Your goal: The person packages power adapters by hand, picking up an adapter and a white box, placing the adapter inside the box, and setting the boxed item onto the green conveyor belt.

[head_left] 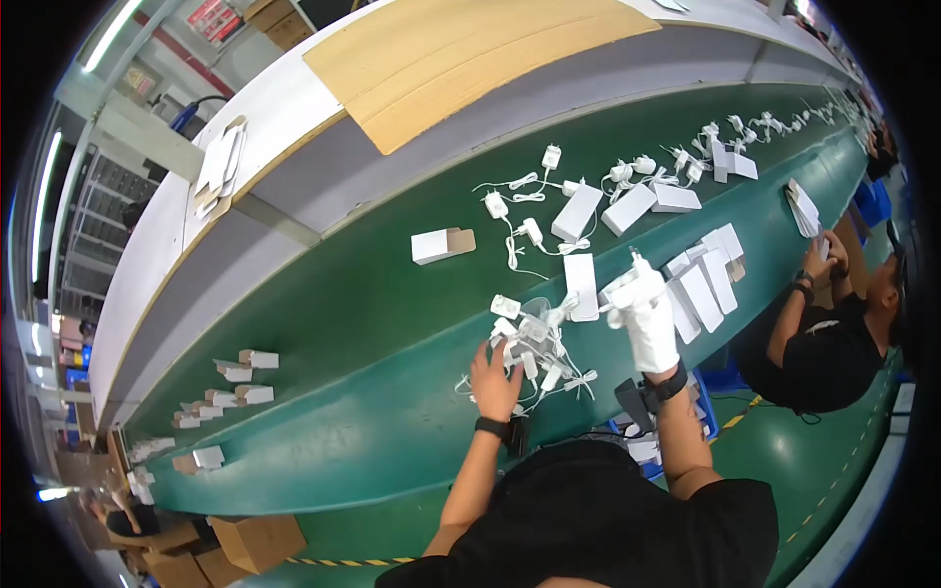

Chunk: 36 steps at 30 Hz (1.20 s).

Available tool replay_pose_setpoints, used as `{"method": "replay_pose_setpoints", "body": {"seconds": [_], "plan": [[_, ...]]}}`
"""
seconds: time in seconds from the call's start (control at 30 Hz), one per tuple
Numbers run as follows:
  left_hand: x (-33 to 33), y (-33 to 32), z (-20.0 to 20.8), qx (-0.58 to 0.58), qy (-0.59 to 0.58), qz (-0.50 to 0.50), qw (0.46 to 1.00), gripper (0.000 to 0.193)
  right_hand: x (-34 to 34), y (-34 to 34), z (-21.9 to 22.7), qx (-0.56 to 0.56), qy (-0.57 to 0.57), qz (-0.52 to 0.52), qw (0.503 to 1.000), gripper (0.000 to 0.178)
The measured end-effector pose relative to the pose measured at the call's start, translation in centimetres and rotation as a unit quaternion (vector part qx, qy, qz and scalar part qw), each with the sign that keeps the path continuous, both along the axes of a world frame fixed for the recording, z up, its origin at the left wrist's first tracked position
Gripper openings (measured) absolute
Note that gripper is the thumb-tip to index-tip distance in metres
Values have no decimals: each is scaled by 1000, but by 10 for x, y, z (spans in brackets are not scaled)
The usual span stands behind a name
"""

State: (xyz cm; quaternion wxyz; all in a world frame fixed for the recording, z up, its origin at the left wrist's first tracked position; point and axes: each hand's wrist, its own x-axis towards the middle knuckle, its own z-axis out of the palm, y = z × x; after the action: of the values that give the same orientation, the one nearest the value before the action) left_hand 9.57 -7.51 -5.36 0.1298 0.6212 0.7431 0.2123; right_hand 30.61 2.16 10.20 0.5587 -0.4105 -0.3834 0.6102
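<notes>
My left hand point(496, 384), bare, rests at the left edge of a pile of white power adapters point(530, 365) with coiled cables. Its fingers are apart and touch the pile. A white glove covers my right hand point(651, 328), which is closed around a white power adapter point(635, 277) with its plug pins pointing up. Just left of that hand stands a white box point(580, 286). To its right lie several slim white boxes point(698, 291) in a row. The glove and the adapter are both white, so their border is hard to make out.
An open white box point(441, 245) lies on the green belt point(363, 279). More adapters and boxes run along its far side, with small open boxes point(260, 360) far left. A co-worker point(818, 333) handles flat white boxes at right. A shelf with cardboard point(470, 59) borders the back.
</notes>
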Motion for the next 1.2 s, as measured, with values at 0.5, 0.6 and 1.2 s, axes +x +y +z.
{"method": "replay_pose_setpoints", "body": {"seconds": [0.5, 0.6, 1.2], "plan": [[12, 53, 119, 49, -821, 74, 563, 42, -84, -42, -30, -37, 40, 219, 974, 42], [6, 61, 109, 37, -822, 91, 561, 40, -89, -21, -54, 61, -85, 226, 969, 44], [-8, 80, 45, 22, -844, 180, 505, 34, -92, -13, -82, 69, -142, 211, 965, 33]]}}
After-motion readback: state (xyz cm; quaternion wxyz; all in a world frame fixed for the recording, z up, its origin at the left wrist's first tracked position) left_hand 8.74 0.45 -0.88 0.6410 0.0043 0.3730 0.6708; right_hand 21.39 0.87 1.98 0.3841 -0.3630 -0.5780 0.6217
